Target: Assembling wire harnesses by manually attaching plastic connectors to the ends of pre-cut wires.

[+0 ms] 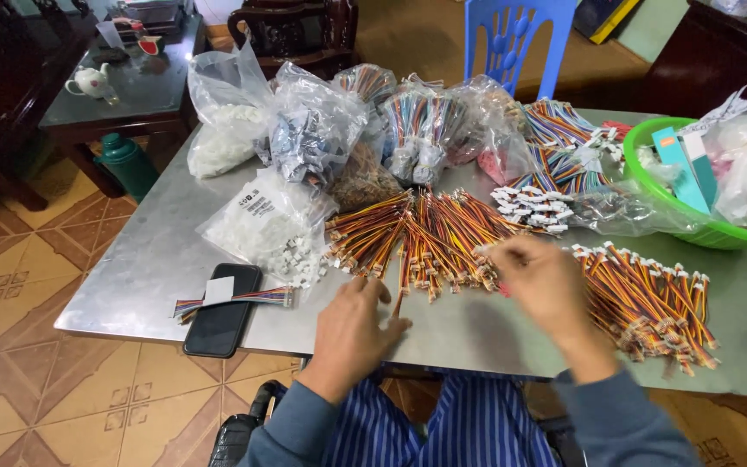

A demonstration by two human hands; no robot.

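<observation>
**Wire bundles crowd the metal table**

The metal table (131, 277) carries fanned wire harnesses (425, 238). The left hand (352, 333) rests flat and empty just below them; the blurred right hand (542, 281) pinches something, though what cannot be told. A careless sweep could tangle the neighbouring bundles.

The blurred right hand (536, 275) hides whatever its fingertips pinch, the green plastic basket (650, 138) runs off the right edge, and the crinkled clear bags (309, 130) obscure their contents.
</observation>
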